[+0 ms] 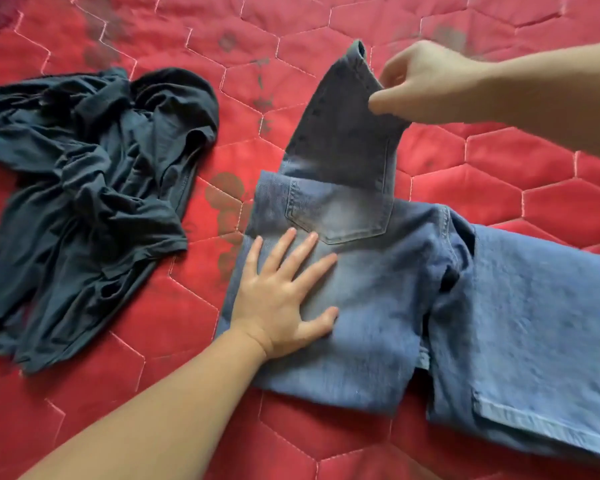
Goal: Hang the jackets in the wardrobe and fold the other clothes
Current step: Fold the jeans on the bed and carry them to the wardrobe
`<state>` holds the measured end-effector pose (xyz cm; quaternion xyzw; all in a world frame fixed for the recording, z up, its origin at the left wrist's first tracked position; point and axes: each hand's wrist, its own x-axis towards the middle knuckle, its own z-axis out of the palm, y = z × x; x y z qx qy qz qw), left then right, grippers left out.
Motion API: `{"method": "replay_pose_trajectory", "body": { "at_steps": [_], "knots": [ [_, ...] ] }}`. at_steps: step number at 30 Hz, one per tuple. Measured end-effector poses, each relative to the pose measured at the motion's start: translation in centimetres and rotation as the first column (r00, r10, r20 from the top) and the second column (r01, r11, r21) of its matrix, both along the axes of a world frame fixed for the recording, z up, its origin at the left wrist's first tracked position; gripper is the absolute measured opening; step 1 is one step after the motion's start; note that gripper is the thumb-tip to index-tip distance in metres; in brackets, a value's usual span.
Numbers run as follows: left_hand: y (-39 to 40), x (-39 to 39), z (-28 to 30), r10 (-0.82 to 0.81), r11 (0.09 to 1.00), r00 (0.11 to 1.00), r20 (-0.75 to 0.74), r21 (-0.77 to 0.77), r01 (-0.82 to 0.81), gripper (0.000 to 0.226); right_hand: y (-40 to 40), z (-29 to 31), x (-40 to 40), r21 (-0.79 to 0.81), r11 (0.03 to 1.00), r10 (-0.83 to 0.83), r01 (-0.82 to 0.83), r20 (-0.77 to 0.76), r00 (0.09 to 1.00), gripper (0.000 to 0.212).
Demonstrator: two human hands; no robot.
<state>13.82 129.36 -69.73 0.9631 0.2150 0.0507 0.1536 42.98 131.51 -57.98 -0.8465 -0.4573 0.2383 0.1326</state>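
1. Now jeans are being folded on the red quilt; they're being pressed flat by left hand, fingers spread.
2. Waist end is being pinched up by right hand.
3. Next, probably: flap needs laying over; black shirt is lying unfolded nearby.

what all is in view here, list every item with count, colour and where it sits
jeans: one pair, faded blue, centre and right on the quilt, partly folded, the waist end lifted
dark garment: one, dark grey-black, crumpled in a heap on the left, apart from the jeans
quilt: one, red with hexagon stitching and faded dark prints, under everything
left hand: one, flat on the jeans below the back pocket, fingers spread
right hand: one, upper right, pinches the raised waist end of the jeans
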Motion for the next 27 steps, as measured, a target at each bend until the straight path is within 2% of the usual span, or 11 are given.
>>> {"method": "replay_pose_trajectory", "body": {
  "at_steps": [2,5,7,9,11,17,18,20,22,24,27],
  "knots": [
    [-0.1,0.1,1.3,0.149,0.951,0.985,0.092,-0.287,-0.117,0.060,-3.1,1.4,-2.3,0.011,0.998,0.065,-0.064,-0.036,0.997,0.014],
    [0.2,0.6,4.1,0.639,0.573,0.744,0.196,-0.767,-0.290,0.041,-7.4,2.4,-6.5,0.081,0.987,0.144,-0.139,-0.060,0.988,0.006],
    [0.8,0.4,5.8,0.816,0.197,0.578,-0.025,-0.927,-0.319,0.052,-9.4,2.3,-9.4,0.090,0.982,0.176,-0.167,-0.102,0.979,0.006],
    [1.4,-0.4,6.9,0.753,-0.143,0.588,-0.295,-0.946,-0.292,0.065,-10.8,1.2,-12.3,0.056,0.977,0.212,-0.207,-0.118,0.970,0.011],
    [1.6,-1.2,7.4,0.643,-0.297,0.642,-0.419,-0.908,-0.295,0.071,-11.9,-0.6,-14.9,0.004,0.968,0.252,-0.252,-0.084,0.964,0.012],
    [0.5,-0.9,6.2,0.575,-0.014,0.694,-0.433,-0.853,-0.522,0.031,-14.5,-5.7,-20.1,-0.175,0.941,0.312,-0.291,0.110,0.944,0.044],
    [0.4,-0.9,5.5,0.629,0.096,0.684,-0.368,-0.837,-0.539,0.032,-14.9,-6.2,-20.8,-0.174,0.943,0.309,-0.283,0.148,0.939,0.052],
    [-0.2,-1.1,5.0,0.698,0.467,0.710,-0.095,-0.691,-0.551,0.049,-15.6,-6.5,-21.8,-0.125,0.957,0.278,-0.262,0.137,0.951,0.062],
    [-1.1,-1.5,4.8,0.491,0.833,0.859,0.148,-0.370,-0.412,0.062,-16.7,-6.5,-22.2,-0.034,0.962,0.272,-0.270,0.084,0.959,0.068],
    [-2.1,-1.9,4.0,0.182,0.983,0.983,0.032,-0.026,-0.181,0.057,-18.0,-6.2,-22.1,0.094,0.970,0.220,-0.227,0.079,0.972,0.063],
    [-2.4,-3.2,1.9,0.095,0.995,0.934,-0.345,0.050,-0.083,0.055,-20.4,-5.9,-20.2,0.235,0.969,0.027,-0.072,0.189,0.982,0.053]
  ]
}}
